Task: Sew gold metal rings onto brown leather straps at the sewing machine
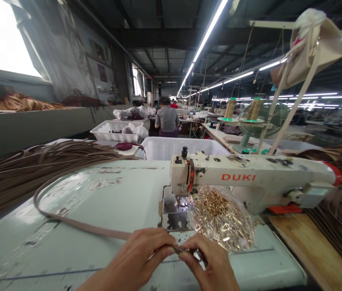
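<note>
As both hands met at the counter's (68,250) near edge, my left hand (140,258) and right hand (211,264) each had their grip pinched shut on the strap (76,224) end. The strap looked soft, light and floppy, best held close to its tip. Beyond lay a bag of gold rings (222,220), then the sewing machine (249,178).

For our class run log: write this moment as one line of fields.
left hand and right hand: pinching long brown leather strap end | beside: clear bag of gold metal rings | behind: cream DUKI sewing machine
</note>
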{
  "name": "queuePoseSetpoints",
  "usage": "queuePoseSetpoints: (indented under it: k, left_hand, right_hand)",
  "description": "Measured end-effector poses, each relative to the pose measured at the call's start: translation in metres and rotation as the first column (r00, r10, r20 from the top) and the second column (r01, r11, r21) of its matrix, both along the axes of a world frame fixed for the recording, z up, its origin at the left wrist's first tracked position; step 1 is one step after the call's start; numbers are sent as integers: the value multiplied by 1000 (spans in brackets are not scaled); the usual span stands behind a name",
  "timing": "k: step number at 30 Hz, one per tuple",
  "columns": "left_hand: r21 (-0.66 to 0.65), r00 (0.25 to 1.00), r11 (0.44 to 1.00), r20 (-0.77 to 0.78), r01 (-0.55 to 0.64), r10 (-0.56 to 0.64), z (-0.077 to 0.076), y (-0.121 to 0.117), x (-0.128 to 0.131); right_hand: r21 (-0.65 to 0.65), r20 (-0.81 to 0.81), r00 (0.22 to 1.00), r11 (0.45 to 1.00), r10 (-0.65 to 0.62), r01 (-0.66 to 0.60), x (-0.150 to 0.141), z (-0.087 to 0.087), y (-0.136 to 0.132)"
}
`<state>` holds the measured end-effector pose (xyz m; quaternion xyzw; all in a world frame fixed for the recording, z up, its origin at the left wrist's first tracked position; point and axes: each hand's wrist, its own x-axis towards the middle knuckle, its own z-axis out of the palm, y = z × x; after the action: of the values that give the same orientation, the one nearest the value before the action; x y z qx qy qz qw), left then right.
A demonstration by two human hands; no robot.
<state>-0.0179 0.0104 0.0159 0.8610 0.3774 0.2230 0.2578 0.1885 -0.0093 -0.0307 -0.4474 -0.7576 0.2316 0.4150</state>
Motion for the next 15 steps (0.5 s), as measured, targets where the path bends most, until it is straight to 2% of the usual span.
queuePoseSetpoints:
  k: [3,7,11,15]
  left_hand:
    - [2,999,999,-1,-42,42,-3,-1,3]
    - [-9,999,1000,36,-25,25,-12,-1,5]
    - [3,997,998,40,-65,65,-19,1,9]
    - [20,999,999,2,-36,36,-18,10,10]
  right_hand:
    - [-21,-20,1000,1000,-7,7,-1,-2,0]
    - [-27,-35,998,999,-46,45,-4,-8,-1]
    - [-89,-58,994,992,-95,90,-7,-15,2]
    - [-173,-86,995,984,-56,40,-6,-20,12]
